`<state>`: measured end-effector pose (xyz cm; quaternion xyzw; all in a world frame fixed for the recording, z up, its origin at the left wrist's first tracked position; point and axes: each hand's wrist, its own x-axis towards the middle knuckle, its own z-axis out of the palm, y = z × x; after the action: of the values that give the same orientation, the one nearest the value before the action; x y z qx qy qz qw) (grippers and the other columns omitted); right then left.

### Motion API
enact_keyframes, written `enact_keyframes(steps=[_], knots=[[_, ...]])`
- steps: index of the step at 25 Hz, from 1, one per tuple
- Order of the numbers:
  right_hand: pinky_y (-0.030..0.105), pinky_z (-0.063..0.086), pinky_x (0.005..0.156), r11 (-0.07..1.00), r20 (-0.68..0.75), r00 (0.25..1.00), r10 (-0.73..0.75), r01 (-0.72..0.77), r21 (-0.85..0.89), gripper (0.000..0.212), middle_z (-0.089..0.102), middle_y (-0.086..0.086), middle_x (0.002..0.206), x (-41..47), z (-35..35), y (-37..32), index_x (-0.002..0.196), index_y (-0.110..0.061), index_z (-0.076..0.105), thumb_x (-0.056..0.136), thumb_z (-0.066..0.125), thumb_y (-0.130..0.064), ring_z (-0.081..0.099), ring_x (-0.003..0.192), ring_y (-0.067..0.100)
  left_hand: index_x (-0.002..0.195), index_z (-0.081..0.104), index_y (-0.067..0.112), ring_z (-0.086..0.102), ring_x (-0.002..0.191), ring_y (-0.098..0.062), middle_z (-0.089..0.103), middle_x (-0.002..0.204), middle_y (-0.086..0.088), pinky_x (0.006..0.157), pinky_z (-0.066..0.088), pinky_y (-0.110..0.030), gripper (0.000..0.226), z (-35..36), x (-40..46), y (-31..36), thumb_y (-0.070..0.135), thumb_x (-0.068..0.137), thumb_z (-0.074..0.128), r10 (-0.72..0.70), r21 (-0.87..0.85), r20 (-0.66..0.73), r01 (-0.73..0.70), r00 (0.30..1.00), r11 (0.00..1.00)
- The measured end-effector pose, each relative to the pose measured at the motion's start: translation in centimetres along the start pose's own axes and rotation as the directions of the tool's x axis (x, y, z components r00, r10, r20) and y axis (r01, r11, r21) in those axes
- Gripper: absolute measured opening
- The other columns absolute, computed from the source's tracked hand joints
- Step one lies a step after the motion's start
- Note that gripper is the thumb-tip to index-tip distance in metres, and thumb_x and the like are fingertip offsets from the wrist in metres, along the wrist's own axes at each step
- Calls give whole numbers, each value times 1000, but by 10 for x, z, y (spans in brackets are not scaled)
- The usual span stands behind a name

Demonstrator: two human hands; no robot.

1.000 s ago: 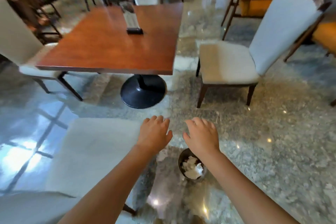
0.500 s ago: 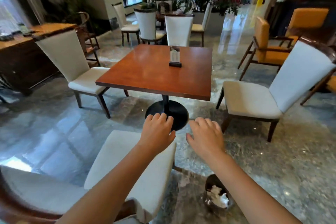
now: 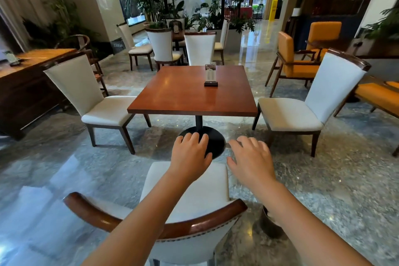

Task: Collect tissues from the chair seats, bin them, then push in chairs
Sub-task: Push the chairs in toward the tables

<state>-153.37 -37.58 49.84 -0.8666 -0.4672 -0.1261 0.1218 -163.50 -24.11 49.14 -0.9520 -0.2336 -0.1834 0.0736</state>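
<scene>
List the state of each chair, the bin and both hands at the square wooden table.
Near white chair with curved wooden top rail: seat bare, pulled out from the table.
Left white high-backed chair: seat bare, its corner under the table edge.
Right white high-backed chair: seat bare, not pushed in.
Small dark round bin: upright on the floor, mostly hidden by the right forearm.
Left hand: open, empty.
Right hand: open, empty.

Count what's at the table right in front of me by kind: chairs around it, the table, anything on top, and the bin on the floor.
White chairs: 4
Table: 1
Sign stand: 1
Bin: 1
Total: 7
</scene>
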Motion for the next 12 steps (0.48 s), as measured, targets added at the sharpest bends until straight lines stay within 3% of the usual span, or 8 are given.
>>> enact_keyframes(steps=[7, 12], knots=[[38, 37, 95, 997, -55, 996, -67, 68, 24, 37, 58, 2, 120, -59, -15, -67, 123, -21, 49, 90, 48, -37, 51, 110, 24, 128, 41, 16, 54, 105, -24, 60, 114, -5, 91, 40, -37, 48, -31, -101, -27, 43, 89, 40, -74, -6, 6, 74, 997, 997], [43, 32, 104, 995, 60, 997, -57, 51, 89, 48, 50, 5, 133, -111, 8, -106, 131, -23, 43, 90, 44, -47, 44, 121, 26, 127, 44, 17, 51, 111, -25, 58, 119, -5, 92, 40, -37, 50, -35, -192, -67, 48, 87, 42, -166, 27, 110, 164, 980, 986]])
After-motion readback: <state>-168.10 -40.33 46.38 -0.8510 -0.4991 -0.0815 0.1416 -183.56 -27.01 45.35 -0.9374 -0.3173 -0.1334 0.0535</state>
